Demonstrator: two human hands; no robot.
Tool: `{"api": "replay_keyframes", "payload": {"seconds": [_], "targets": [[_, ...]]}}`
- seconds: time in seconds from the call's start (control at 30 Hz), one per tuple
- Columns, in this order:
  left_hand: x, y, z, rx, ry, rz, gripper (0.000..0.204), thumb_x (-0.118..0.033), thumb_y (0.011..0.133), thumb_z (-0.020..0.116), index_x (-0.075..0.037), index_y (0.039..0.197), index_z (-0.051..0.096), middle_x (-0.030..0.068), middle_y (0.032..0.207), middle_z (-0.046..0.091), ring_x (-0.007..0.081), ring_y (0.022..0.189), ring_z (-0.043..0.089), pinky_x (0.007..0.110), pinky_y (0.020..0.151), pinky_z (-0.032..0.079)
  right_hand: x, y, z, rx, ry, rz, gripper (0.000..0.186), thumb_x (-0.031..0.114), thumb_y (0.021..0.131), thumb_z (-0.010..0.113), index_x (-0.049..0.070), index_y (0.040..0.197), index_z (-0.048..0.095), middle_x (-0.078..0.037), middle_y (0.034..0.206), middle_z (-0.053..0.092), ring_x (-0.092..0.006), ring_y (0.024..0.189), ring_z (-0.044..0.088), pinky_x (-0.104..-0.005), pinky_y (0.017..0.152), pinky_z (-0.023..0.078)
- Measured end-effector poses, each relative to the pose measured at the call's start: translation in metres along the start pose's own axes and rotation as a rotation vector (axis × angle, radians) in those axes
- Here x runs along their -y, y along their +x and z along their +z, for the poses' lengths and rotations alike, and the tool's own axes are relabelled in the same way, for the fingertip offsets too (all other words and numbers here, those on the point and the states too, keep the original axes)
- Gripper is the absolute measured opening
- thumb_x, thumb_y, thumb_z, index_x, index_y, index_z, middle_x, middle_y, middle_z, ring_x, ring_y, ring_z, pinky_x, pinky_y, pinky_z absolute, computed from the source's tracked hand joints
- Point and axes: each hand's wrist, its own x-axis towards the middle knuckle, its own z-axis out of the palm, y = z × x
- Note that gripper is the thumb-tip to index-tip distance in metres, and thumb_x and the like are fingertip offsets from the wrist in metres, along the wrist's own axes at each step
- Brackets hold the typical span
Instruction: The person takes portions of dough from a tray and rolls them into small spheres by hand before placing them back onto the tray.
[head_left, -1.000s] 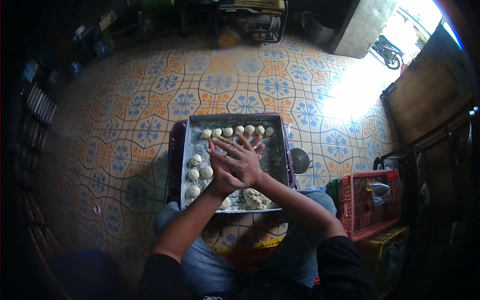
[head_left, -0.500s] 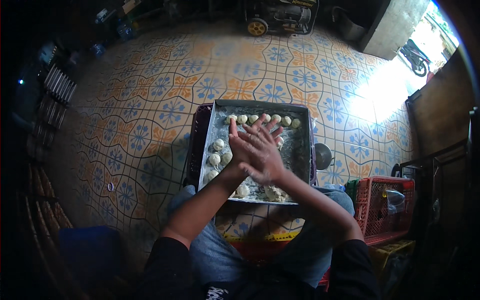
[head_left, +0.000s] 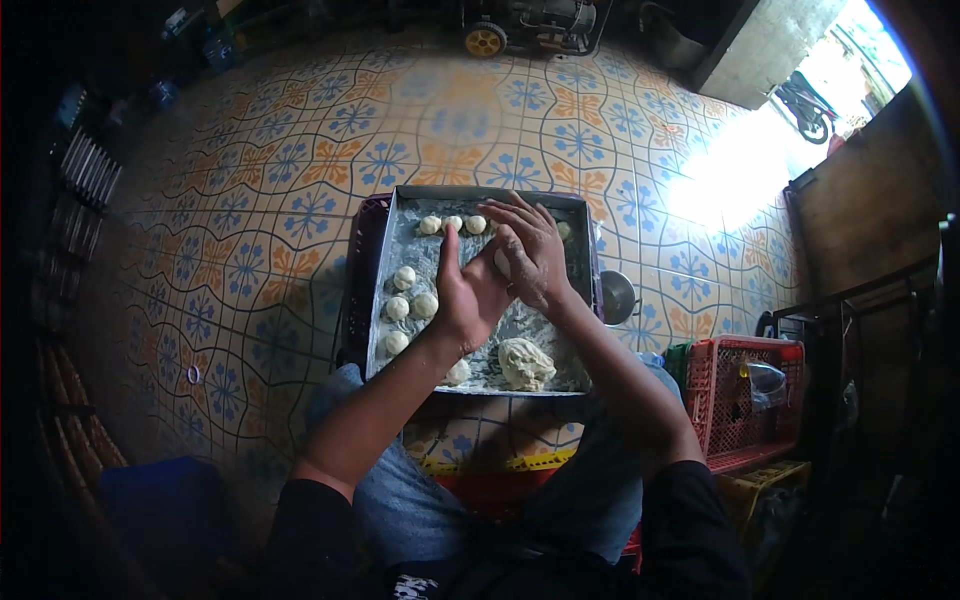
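A small pale dough ball (head_left: 503,262) shows between my palms, over the middle of a floured metal tray (head_left: 378,330). Beneath it my left hand (head_left: 472,295) is turned palm up, thumb raised, most of its fingers hidden. Over the ball's right side curves my right hand (head_left: 537,255), its fingers extended and dusted with flour. Along the tray's far side runs a row of dough balls (head_left: 453,224), partly covered by my hands. Several more dough balls (head_left: 397,308) lie at the left side. Near my right forearm sits a larger, rough dough lump (head_left: 526,364).
Under the tray is a dark purple crate (head_left: 366,240). A metal bowl (head_left: 618,297) stands on the tiled floor (head_left: 300,200) to the right. Further right is a red crate (head_left: 745,400) above a yellow crate (head_left: 765,490). A wheeled machine (head_left: 530,28) stands at the far side.
My palms, pressed flat across each other before, have parted somewhat, showing the dough ball. My right hand has turned more upright. The whole view has shifted slightly, and the dough lump is now uncovered.
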Motion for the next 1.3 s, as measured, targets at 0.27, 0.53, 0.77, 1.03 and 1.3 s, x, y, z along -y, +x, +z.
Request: {"api": "replay_keyframes", "payload": {"seconds": [0.27, 0.53, 0.77, 1.03, 1.3], "targets": [[-0.011, 0.000, -0.018, 0.221, -0.248, 0.099, 0.104, -0.086, 0.093, 0.021, -0.006, 0.160, 0.032, 0.0176, 0.161, 0.040, 0.0341, 0.148, 0.039, 0.050, 0.124, 0.026, 0.036, -0.032, 0.019, 0.199, -0.005, -0.383, 0.074, 0.058, 0.093, 0.057, 0.016, 0.154, 0.046, -0.013, 0.155, 0.050, -0.0346, 0.152, 0.034, -0.0576, 0.125, 0.008], [0.031, 0.012, -0.037, -0.312, 0.078, -0.096, 0.042, -0.052, 0.104, 0.048, -0.015, 0.115, 0.064, 0.0023, 0.105, 0.068, 0.0177, 0.093, 0.066, 0.035, 0.077, 0.054, 0.005, -0.013, 0.003, 0.180, -0.405, 0.205, 0.060, 0.060, 0.102, 0.040, 0.028, 0.151, 0.050, -0.008, 0.155, 0.051, -0.0331, 0.150, 0.037, -0.0726, 0.116, 0.015], [-0.002, 0.013, -0.029, -0.231, 0.059, 0.140, 0.026, -0.037, 0.104, 0.054, -0.013, 0.096, 0.056, 0.0032, 0.083, 0.059, 0.0154, 0.073, 0.060, 0.031, 0.071, 0.053, -0.022, 0.006, -0.032, -0.165, 0.084, 0.385, 0.057, 0.054, 0.109, 0.033, 0.016, 0.143, 0.059, -0.012, 0.137, 0.064, -0.0337, 0.135, 0.053, -0.0498, 0.112, 0.035], [0.023, 0.018, -0.024, 0.018, 1.600, 0.926, 0.080, -0.063, 0.095, 0.055, -0.003, 0.148, 0.051, 0.0161, 0.153, 0.050, 0.0380, 0.152, 0.030, 0.059, 0.123, 0.012, -0.008, -0.037, 0.066, 0.020, 1.872, 0.948, 0.097, 0.084, 0.093, 0.034, 0.006, 0.150, 0.046, -0.015, 0.139, 0.060, -0.0347, 0.123, 0.062, -0.0474, 0.107, 0.049], [-0.012, 0.001, 0.006, -0.106, 1.659, 1.109, 0.087, -0.067, 0.095, 0.051, -0.004, 0.153, 0.042, 0.0202, 0.160, 0.041, 0.0401, 0.155, 0.024, 0.062, 0.124, 0.008, -0.007, -0.026, 0.019, -0.118, 1.855, 0.915, 0.089, 0.080, 0.096, 0.028, 0.012, 0.151, 0.045, -0.021, 0.139, 0.056, -0.0384, 0.127, 0.057, -0.0523, 0.109, 0.046]]}}
